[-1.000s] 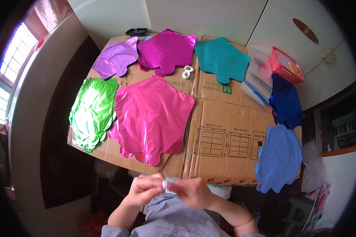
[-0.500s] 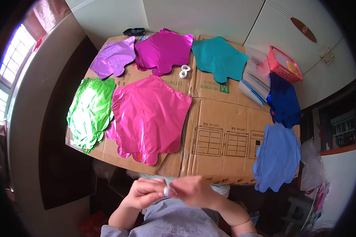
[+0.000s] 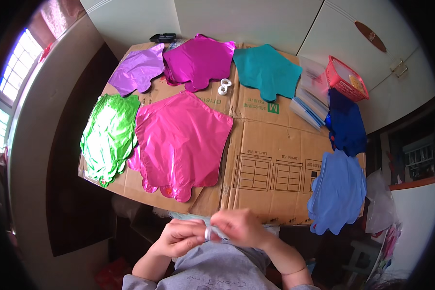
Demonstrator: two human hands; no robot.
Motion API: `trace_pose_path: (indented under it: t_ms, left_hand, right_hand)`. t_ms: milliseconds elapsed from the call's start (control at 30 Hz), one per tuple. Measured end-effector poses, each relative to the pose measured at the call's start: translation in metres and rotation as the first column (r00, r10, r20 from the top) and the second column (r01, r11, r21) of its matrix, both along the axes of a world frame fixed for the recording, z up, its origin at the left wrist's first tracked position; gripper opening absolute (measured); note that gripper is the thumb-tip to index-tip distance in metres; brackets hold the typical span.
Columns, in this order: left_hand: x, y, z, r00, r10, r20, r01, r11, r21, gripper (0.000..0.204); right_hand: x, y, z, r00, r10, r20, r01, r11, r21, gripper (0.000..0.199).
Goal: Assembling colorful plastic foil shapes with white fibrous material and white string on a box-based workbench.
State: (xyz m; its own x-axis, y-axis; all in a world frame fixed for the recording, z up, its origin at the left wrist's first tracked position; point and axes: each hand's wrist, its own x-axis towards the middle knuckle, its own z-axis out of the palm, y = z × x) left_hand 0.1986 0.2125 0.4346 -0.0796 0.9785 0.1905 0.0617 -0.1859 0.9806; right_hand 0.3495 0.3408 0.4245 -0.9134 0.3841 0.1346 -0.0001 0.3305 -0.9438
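Just off the near edge of the cardboard, in front of my grey shirt, my two hands meet. My left hand [image 3: 181, 237] is closed around a small white roll [image 3: 208, 234], which looks like ribbon or tape. Pinched in my right hand [image 3: 241, 229], close against the left, is a pale, thin strip [image 3: 219, 234] that seems to run from the roll; motion blurs it. Beyond my hands lies a stack of flat pink foil balloons [image 3: 183, 145]. Farther back, two white rings [image 3: 224, 87], perhaps similar rolls, lie on the cardboard [image 3: 261, 140].
More flat foil balloons surround the pink ones: green [image 3: 110, 140], lilac [image 3: 137, 70], magenta [image 3: 200, 63], teal [image 3: 268, 72], dark blue [image 3: 347, 123] and light blue [image 3: 338, 193]. Clear plastic packets [image 3: 308, 110] and a red basket [image 3: 345, 79] stand at the back right. Cabinets [image 3: 237, 19] rise behind.
My right hand has shifted slightly up and right, and the pale strip between the hands shows more. My left hand stays nearly in place, still around the white roll.
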Motion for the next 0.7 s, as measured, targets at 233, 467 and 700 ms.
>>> trace_pose_path:
  t_ms: [233,467,700]
  left_hand:
    - [0.005,0.001,-0.009,0.965,-0.097,0.244,0.066,0.989,0.131,0.016]
    - [0.007,0.003,-0.003,0.982,-0.051,0.179,0.045,0.998,0.042,0.018]
    - [0.005,0.004,-0.004,0.988,-0.025,-0.154,0.036,0.997,0.066,0.020]
  right_hand:
    - [0.004,0.004,-0.001,0.999,-0.031,0.021,0.029,0.996,0.087,0.005]
    - [0.002,0.009,0.003,0.985,-0.116,-0.127,0.125,0.990,0.067,0.009]
    - [0.005,0.007,0.004,0.987,-0.127,-0.103,0.133,0.990,0.056,0.009]
